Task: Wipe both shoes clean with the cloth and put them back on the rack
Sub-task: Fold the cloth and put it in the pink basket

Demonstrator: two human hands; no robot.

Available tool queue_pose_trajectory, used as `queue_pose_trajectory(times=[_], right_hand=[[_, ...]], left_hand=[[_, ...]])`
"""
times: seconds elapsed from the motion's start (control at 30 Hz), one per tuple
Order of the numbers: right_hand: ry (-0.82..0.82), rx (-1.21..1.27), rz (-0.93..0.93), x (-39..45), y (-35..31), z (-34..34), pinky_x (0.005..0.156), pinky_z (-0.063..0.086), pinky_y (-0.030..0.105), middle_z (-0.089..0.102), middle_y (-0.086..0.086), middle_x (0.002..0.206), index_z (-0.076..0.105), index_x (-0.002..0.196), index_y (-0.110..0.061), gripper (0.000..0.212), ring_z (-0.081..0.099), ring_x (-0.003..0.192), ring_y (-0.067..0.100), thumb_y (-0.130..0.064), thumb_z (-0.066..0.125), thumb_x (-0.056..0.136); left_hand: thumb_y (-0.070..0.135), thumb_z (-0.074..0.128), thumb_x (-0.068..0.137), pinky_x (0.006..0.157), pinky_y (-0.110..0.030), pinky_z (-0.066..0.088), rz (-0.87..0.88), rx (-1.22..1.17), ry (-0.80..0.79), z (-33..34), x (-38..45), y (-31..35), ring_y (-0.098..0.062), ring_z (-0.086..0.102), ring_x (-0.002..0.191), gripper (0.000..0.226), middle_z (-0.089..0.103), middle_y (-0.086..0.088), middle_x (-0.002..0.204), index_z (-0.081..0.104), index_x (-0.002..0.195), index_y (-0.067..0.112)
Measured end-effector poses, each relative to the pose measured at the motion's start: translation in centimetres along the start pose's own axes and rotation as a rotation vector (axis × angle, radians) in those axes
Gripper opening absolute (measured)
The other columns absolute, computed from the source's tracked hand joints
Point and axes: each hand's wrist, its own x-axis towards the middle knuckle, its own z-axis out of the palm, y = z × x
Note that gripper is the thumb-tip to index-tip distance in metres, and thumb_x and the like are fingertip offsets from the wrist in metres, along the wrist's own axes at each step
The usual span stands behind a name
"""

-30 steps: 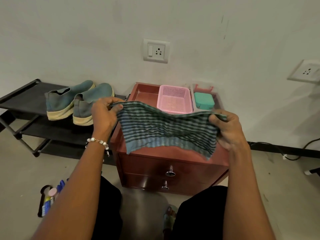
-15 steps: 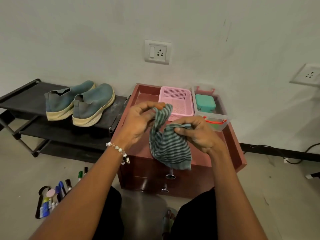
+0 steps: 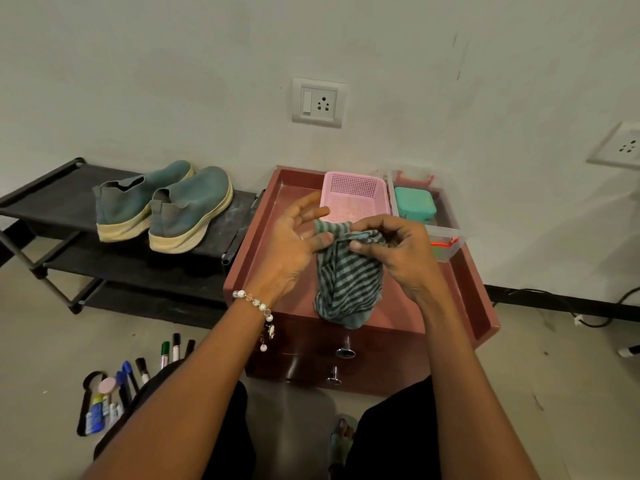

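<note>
A: Cloth? We see the striped cloth (image 3: 348, 278) bunched at frame centre, hanging over the red desk (image 3: 474, 299).

B: Hands? Right hand (image 3: 398, 251) pinches the cloth's top edge, fingers curled. Left hand (image 3: 294, 244) has fingers spread and straight, palm against the cloth's left side, not gripping.

A: Shoes? We mark two blue shoes (image 3: 166, 206) side by side on the black rack (image 3: 52, 188), left of frame, well apart from the hands.

B: Extras: pink basket (image 3: 353, 195) and clear box (image 3: 446, 233) at the desk's back, markers (image 3: 149, 365) on the floor, lower left.
</note>
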Motion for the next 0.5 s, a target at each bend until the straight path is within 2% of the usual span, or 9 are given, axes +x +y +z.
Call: queue_pose_trajectory(times=[0.07, 0.13, 0.2, 0.27, 0.3, 0.37, 0.43, 0.5], right_hand=[[-0.133, 0.159, 0.063, -0.5, -0.4, -0.9, 0.074, 0.055, 0.020, 0.073, 0.001, 0.080, 0.074, 0.084, -0.009, 0.026, 0.068, 0.077, 0.011, 0.006, 0.073, 0.063], [-0.330, 0.248, 0.109, -1.2, -0.6, -1.6, 0.077, 0.055, 0.021, 0.074, 0.003, 0.085, 0.076, 0.086, -0.010, 0.028, 0.069, 0.082, 0.013, 0.008, 0.067, 0.067], [-0.523, 0.244, 0.158, -1.6, -0.8, -1.7, 0.081, 0.053, 0.022, 0.074, 0.002, 0.091, 0.076, 0.092, -0.011, 0.034, 0.068, 0.088, 0.013, 0.013, 0.059, 0.075], [-0.681, 0.195, 0.196, -1.6, -0.8, -1.2, 0.084, 0.052, 0.023, 0.073, 0.002, 0.095, 0.074, 0.098, -0.010, 0.036, 0.067, 0.092, 0.013, 0.015, 0.055, 0.080], [-0.706, 0.148, 0.198, -1.4, -0.7, -0.8, 0.084, 0.052, 0.024, 0.073, 0.003, 0.097, 0.074, 0.099, -0.010, 0.034, 0.067, 0.092, 0.014, 0.013, 0.056, 0.081], [-0.601, 0.061, 0.184, -1.0, -0.4, 0.1, 0.083, 0.053, 0.024, 0.071, 0.005, 0.093, 0.072, 0.100, -0.010, 0.028, 0.066, 0.088, 0.015, 0.008, 0.062, 0.081], [-0.331, -0.003, 0.151, -0.4, 0.0, 0.4, 0.078, 0.054, 0.023, 0.069, 0.006, 0.084, 0.067, 0.098, -0.006, 0.024, 0.066, 0.081, 0.015, 0.008, 0.067, 0.078], [-0.110, -0.039, 0.103, 0.0, 0.3, 0.0, 0.074, 0.054, 0.029, 0.069, 0.008, 0.080, 0.063, 0.093, -0.006, 0.024, 0.066, 0.078, 0.017, 0.006, 0.072, 0.074]], left_hand=[[-0.016, 0.064, 0.078, 0.089, -0.033, 0.053, 0.019, 0.035, 0.160, -1.0, 0.6, 0.2, -0.024, 0.058, 0.118, 0.069, 0.059, -0.006, 0.124, 0.047, 0.137, 0.017], [-0.016, 0.061, 0.080, 0.098, -0.034, 0.049, 0.075, 0.112, 0.250, -2.0, 1.1, 0.3, -0.018, 0.054, 0.122, 0.072, 0.055, -0.006, 0.130, 0.042, 0.140, 0.020], [-0.015, 0.061, 0.081, 0.101, -0.032, 0.047, 0.094, 0.194, 0.250, -2.0, 0.9, 0.6, -0.013, 0.052, 0.123, 0.080, 0.050, -0.002, 0.135, 0.034, 0.145, 0.026], [-0.017, 0.061, 0.081, 0.092, -0.033, 0.053, 0.069, 0.172, 0.201, -1.3, 0.4, 0.9, -0.011, 0.058, 0.115, 0.090, 0.047, 0.000, 0.137, 0.024, 0.149, 0.028], [-0.018, 0.060, 0.080, 0.085, -0.031, 0.055, 0.051, 0.136, 0.159, -0.9, 0.2, 0.9, -0.009, 0.061, 0.109, 0.095, 0.048, -0.002, 0.137, 0.019, 0.151, 0.029], [-0.021, 0.059, 0.079, 0.078, -0.030, 0.056, 0.010, 0.095, 0.028, -0.3, -0.2, 0.9, -0.013, 0.065, 0.103, 0.103, 0.052, -0.007, 0.135, 0.009, 0.153, 0.029], [-0.022, 0.057, 0.080, 0.079, -0.030, 0.055, -0.002, 0.119, -0.118, 0.3, -0.5, 0.6, -0.018, 0.067, 0.102, 0.106, 0.056, -0.010, 0.131, -0.001, 0.153, 0.030], [-0.023, 0.052, 0.083, 0.080, -0.029, 0.055, 0.012, 0.162, -0.206, 0.7, -0.7, 0.5, -0.018, 0.067, 0.102, 0.108, 0.056, -0.009, 0.131, -0.010, 0.151, 0.033]])
